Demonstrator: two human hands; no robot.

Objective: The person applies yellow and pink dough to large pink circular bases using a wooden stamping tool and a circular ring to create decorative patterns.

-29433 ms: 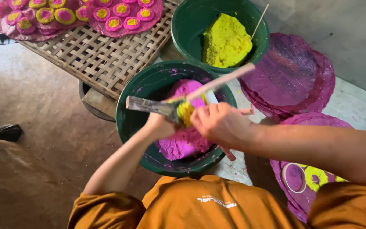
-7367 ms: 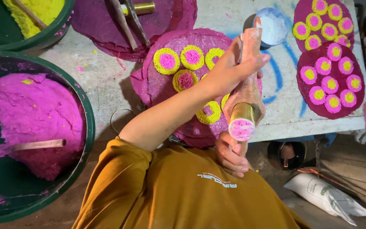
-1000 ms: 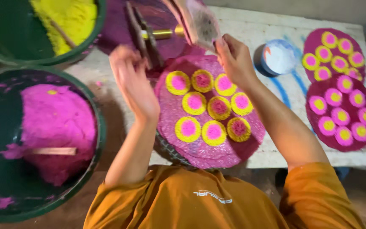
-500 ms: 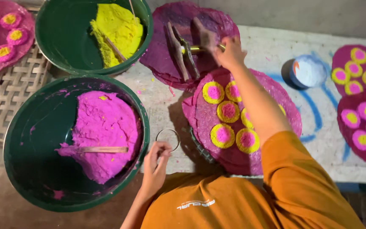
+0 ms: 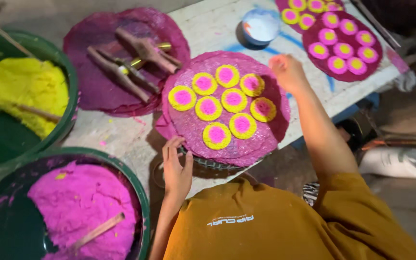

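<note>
Round purple tray (image 5: 266, 139) of yellow-pink discs (image 5: 225, 98) sat between the hands: left hand (image 5: 176, 166) open, fingertips touching its near-left rim, right hand (image 5: 289, 72) loosely curled at far-right edge, grip unclear, left nearer.

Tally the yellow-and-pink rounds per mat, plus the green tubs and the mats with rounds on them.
Rounds on the mat between the left hand and right hand: 8
Rounds on the far mat that show whole: 8
Green tubs, yellow tub and pink tub: 2
Mats with rounds: 2
Total: 20
</note>
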